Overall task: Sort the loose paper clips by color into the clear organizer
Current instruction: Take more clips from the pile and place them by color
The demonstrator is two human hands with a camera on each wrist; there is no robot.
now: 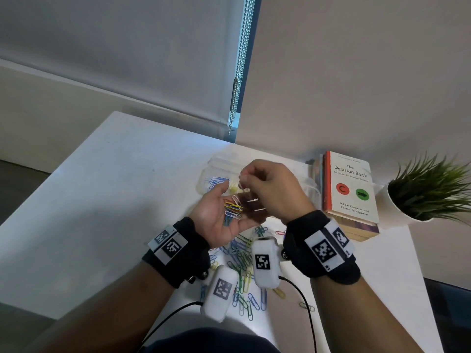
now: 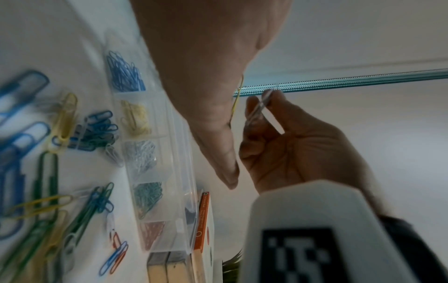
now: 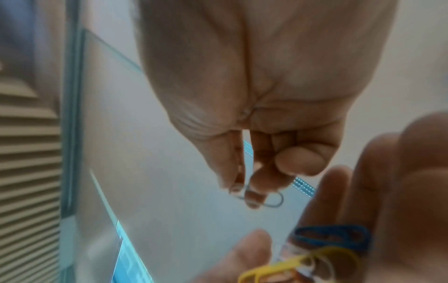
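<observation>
at frame centre, the left hand (image 1: 219, 215) lies flat, palm up, carrying several paper clips (image 1: 232, 208); the right hand (image 1: 270, 189) pinches a white clip (image 3: 264, 199) above the clear organizer (image 2: 169, 172) on the counter (image 1: 102, 200).

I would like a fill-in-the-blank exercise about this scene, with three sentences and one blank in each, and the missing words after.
1. The right hand pinches a single paper clip of ____ color.
2. The left hand lies palm-up and carries several clips on its ____.
3. In the clear organizer, the compartment between the blue clips and the white clips holds ____ clips.

Missing words: white; palm; yellow
</observation>
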